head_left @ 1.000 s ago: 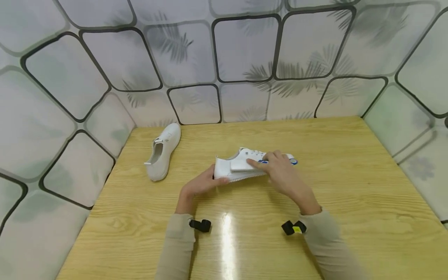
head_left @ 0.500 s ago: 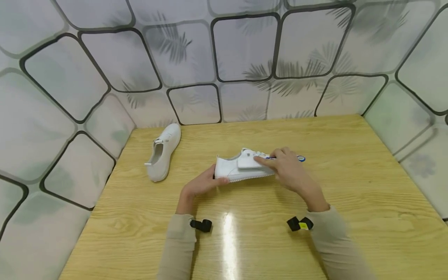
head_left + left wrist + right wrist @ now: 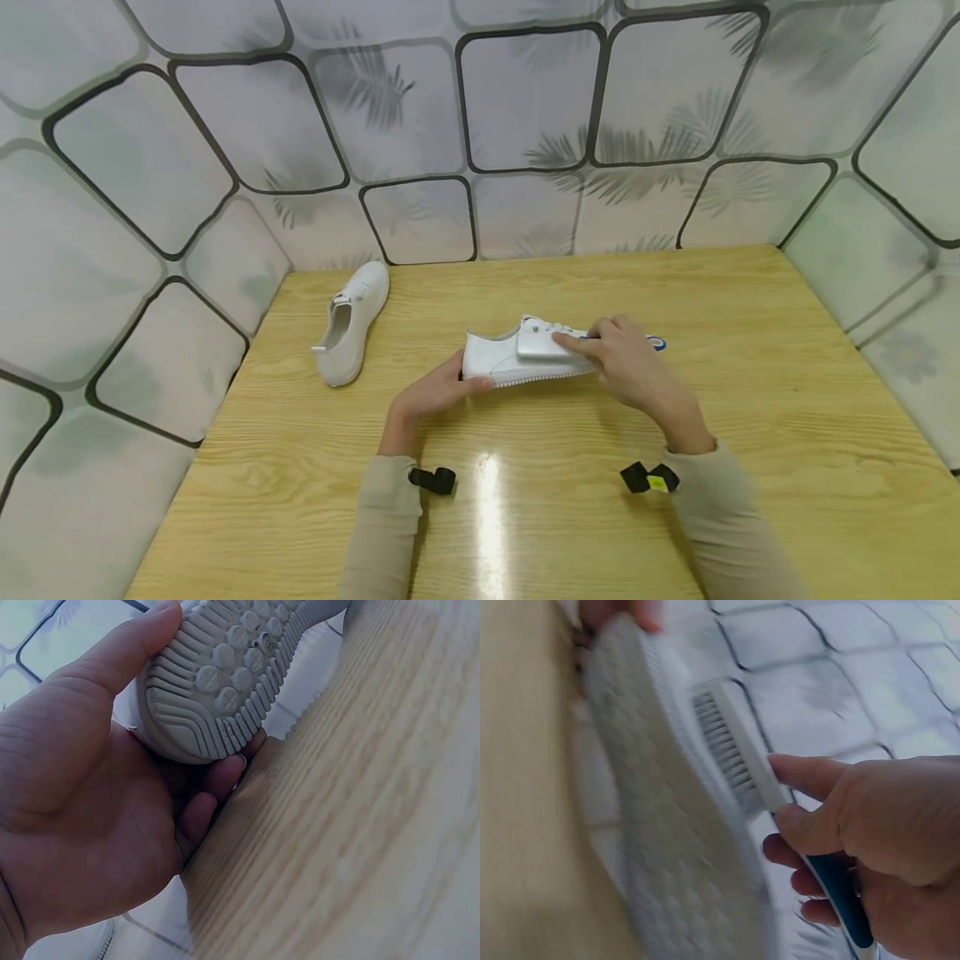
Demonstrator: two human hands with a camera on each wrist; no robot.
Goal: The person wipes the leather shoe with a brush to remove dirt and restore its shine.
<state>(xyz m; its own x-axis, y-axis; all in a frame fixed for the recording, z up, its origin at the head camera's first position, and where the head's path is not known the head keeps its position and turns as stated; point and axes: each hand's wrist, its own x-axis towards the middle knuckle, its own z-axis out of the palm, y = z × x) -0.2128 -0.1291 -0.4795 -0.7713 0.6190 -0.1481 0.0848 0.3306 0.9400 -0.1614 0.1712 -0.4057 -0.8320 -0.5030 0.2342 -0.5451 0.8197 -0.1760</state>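
White sneaker, held at centre: I see the left hand gripping its heel, the right hand gripping a brush at its near side. Brushing looks underway; the far-left shoe perhaps remains.

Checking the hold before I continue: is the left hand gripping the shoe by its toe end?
No, the head view shows the left hand at the heel end of the held white shoe.

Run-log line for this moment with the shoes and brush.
left hand: grips shoe by heel | right hand: holds brush, bristles facing shoe | second shoe: on table
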